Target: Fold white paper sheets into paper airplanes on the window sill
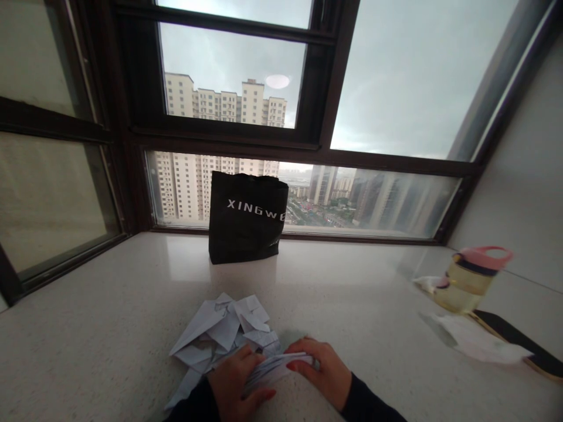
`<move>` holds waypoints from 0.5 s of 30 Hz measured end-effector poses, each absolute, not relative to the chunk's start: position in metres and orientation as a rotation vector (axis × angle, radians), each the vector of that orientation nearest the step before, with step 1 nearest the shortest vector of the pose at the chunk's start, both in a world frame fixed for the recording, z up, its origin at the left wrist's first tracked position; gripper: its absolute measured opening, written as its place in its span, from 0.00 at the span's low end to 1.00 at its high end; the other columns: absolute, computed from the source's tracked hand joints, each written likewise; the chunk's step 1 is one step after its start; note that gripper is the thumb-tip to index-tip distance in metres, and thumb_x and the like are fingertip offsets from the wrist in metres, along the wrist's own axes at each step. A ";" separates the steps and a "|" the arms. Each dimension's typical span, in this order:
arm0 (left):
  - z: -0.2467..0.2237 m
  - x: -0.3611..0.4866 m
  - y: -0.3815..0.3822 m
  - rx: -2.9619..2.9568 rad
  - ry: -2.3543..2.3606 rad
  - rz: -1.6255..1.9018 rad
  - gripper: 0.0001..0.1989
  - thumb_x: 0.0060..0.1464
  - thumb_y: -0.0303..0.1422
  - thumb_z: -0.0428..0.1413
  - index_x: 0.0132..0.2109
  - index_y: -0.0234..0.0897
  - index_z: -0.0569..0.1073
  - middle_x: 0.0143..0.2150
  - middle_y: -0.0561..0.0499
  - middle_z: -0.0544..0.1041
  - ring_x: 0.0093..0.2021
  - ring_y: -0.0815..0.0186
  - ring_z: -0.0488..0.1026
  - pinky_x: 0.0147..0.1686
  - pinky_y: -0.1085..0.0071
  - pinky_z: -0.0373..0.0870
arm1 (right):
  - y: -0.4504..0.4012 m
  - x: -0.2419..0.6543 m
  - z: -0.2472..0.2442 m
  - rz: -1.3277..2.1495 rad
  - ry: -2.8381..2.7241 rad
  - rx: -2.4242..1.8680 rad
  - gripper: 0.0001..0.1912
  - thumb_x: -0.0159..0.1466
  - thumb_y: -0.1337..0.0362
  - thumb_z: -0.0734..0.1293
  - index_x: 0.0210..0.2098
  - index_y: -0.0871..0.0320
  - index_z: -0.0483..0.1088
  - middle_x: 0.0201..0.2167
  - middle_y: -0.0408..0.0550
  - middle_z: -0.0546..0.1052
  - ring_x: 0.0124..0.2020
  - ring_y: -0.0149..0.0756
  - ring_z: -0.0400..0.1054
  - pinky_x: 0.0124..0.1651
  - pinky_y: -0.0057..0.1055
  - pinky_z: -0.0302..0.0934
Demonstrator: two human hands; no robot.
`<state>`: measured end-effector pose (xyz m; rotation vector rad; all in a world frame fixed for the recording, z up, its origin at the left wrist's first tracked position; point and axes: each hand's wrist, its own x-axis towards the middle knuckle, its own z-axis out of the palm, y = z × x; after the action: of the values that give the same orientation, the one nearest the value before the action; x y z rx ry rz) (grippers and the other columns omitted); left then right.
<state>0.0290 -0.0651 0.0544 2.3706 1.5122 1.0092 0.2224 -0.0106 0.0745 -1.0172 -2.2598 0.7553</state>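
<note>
A stack of folded white papers (278,370) lies between my hands near the bottom of the view. My right hand (324,368) pinches its right end, thumb in front and fingers behind. My left hand (237,378) is wrapped about the left end, with the thumb along the near side. Just beyond and to the left, a loose heap of folded paper pieces (215,328) spreads over the white counter, some showing dark markings. Part of the heap is hidden behind my left hand and sleeve.
A black bag (246,234) with white lettering stands upright by the window. To the right is a yellowish bottle (468,284) with a pink lid. Near it lie a crumpled white tissue or wrapper (481,340) and a dark flat object (519,337). Window frames border the counter (352,275).
</note>
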 end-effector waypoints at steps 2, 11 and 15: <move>0.053 0.029 -0.065 2.375 1.509 0.908 0.17 0.51 0.45 0.42 0.40 0.39 0.66 0.34 0.49 0.70 0.34 0.65 0.68 0.34 0.73 0.63 | -0.011 0.223 0.075 0.749 -2.272 -1.015 0.07 0.55 0.63 0.62 0.30 0.56 0.71 0.27 0.44 0.74 0.31 0.34 0.67 0.36 0.28 0.57; 0.049 0.023 -0.058 2.474 1.442 0.669 0.10 0.53 0.37 0.43 0.37 0.38 0.64 0.33 0.50 0.68 0.32 0.65 0.68 0.31 0.74 0.63 | 0.001 0.236 0.066 0.799 -2.342 -0.933 0.31 0.43 0.59 0.70 0.45 0.58 0.61 0.35 0.49 0.69 0.36 0.39 0.61 0.38 0.32 0.56; 0.047 0.024 -0.059 2.502 1.442 0.690 0.10 0.53 0.37 0.43 0.37 0.38 0.64 0.34 0.49 0.68 0.33 0.65 0.68 0.30 0.74 0.64 | 0.003 0.238 0.065 0.723 -2.407 -0.918 0.33 0.42 0.56 0.70 0.46 0.57 0.60 0.34 0.48 0.68 0.36 0.39 0.59 0.37 0.33 0.55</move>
<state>0.0236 -0.0587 0.0473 2.5020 1.4424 0.6899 0.2381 0.0032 0.0651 -0.9180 -2.4074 0.7230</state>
